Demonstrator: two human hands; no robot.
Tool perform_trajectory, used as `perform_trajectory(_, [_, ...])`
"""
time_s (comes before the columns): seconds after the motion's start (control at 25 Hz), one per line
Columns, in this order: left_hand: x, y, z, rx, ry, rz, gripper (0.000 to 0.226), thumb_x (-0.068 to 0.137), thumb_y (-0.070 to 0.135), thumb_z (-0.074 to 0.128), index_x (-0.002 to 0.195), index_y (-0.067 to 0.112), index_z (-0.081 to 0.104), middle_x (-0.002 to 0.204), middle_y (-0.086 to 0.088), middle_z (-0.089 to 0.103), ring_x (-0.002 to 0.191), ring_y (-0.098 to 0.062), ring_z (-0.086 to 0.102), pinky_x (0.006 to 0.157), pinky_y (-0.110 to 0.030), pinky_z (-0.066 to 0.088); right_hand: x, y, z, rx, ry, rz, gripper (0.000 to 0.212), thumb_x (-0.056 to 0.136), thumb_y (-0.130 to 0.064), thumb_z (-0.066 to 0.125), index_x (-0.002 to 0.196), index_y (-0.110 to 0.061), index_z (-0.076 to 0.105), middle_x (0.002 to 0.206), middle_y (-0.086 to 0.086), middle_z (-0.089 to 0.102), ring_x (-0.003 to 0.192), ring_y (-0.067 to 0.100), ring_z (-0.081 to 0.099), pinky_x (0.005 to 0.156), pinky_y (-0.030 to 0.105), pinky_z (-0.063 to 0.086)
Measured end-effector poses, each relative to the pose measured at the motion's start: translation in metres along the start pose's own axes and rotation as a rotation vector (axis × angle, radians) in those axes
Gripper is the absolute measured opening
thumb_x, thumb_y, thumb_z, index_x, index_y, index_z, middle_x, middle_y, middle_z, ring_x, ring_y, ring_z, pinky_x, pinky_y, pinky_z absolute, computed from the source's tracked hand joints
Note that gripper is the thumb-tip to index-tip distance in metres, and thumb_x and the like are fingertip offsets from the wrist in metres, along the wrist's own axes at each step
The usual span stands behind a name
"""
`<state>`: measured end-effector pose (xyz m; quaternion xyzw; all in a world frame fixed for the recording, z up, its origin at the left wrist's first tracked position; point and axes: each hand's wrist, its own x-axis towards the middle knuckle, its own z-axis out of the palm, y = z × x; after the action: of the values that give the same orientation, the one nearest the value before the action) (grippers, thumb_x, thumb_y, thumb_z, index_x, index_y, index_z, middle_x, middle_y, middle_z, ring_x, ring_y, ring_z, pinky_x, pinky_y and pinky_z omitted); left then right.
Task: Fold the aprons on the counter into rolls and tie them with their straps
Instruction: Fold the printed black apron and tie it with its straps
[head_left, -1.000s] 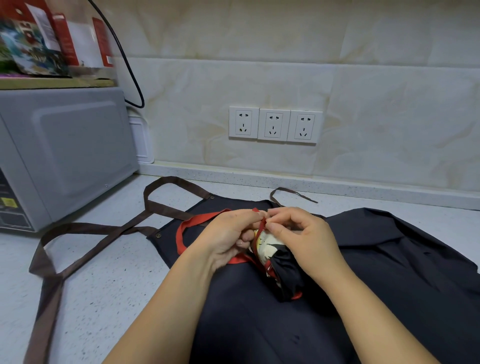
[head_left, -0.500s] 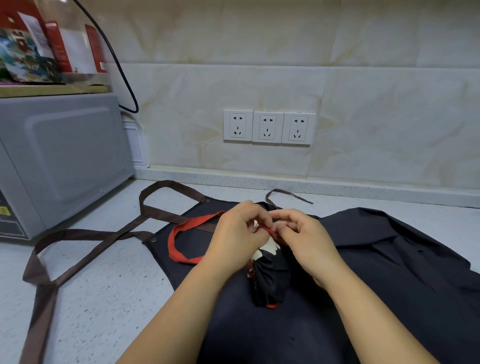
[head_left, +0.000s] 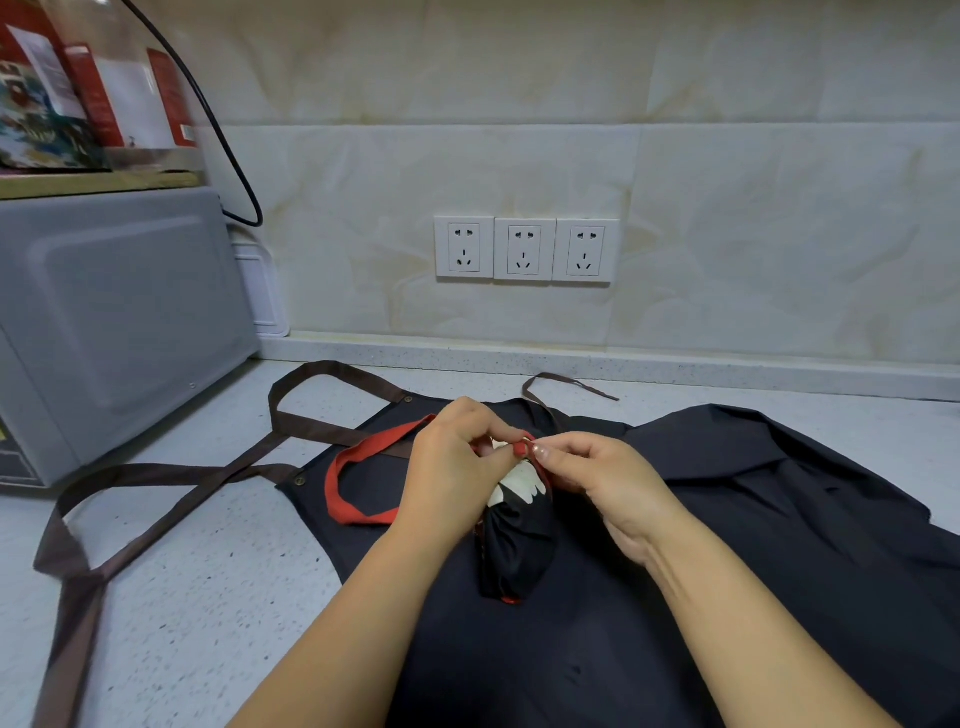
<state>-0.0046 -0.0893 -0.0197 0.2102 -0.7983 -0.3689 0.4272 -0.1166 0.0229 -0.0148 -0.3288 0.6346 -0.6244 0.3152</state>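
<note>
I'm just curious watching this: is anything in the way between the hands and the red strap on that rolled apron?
Nothing visible. The left hand and right hand both pinch the red strap atop the rolled apron, which lies on a spread dark apron.

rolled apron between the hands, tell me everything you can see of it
The rolled apron is a small dark cloth bundle with a white print and red trim, lying on a flat dark apron. Its red strap loops out leftward. The left hand and right hand both pinch the strap at its top end.
</note>
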Motion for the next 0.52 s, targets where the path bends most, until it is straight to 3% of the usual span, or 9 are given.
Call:
perform_trajectory(0.12, [-0.001, 0.004, -0.002, -0.058, -0.02, -0.054, 0.019, 0.075, 0.009, 0.081, 0.069, 0.024, 0.072, 0.079, 0.006, 0.065, 0.066, -0.008, 0.057, 0.064, -0.01, 0.041, 0.003, 0.003, 0.002, 0.093, 0.081, 0.023, 0.009, 0.086, -0.009, 0.066, 0.081, -0.009, 0.073, 0.086, 0.006, 0.075, 0.08, 0.016, 0.069, 0.076, 0.027, 0.052])
perform_trajectory(0.24, [0.001, 0.005, -0.005, -0.1, -0.036, -0.165, 0.017, 0.076, 0.008, 0.08, 0.067, 0.018, 0.07, 0.081, 0.004, 0.068, 0.073, -0.007, 0.062, 0.068, -0.013, 0.046, 0.008, 0.006, 0.0, 0.02, 0.194, -0.004, 0.007, 0.083, -0.005, 0.068, 0.079, -0.007, 0.073, 0.09, 0.005, 0.074, 0.085, 0.02, 0.07, 0.081, 0.033, 0.055])
perform_trajectory(0.4, [0.006, 0.004, -0.015, -0.326, -0.078, -0.432, 0.017, 0.079, 0.003, 0.076, 0.067, 0.008, 0.067, 0.071, -0.008, 0.068, 0.057, -0.015, 0.061, 0.058, -0.026, 0.051, 0.009, 0.009, -0.005, 0.025, 0.243, 0.036, 0.006, 0.082, 0.001, 0.067, 0.08, -0.001, 0.072, 0.085, 0.004, 0.073, 0.083, 0.021, 0.069, 0.078, 0.031, 0.056])
perform_trajectory(0.52, [0.002, 0.002, -0.013, -0.263, -0.116, -0.422, 0.016, 0.083, 0.008, 0.073, 0.069, 0.011, 0.067, 0.059, -0.005, 0.063, 0.053, -0.014, 0.055, 0.059, -0.029, 0.048, 0.007, 0.011, -0.006, -0.056, 0.237, 0.049, 0.012, 0.087, -0.003, 0.063, 0.077, -0.005, 0.07, 0.08, 0.004, 0.071, 0.075, 0.017, 0.066, 0.067, 0.028, 0.054])
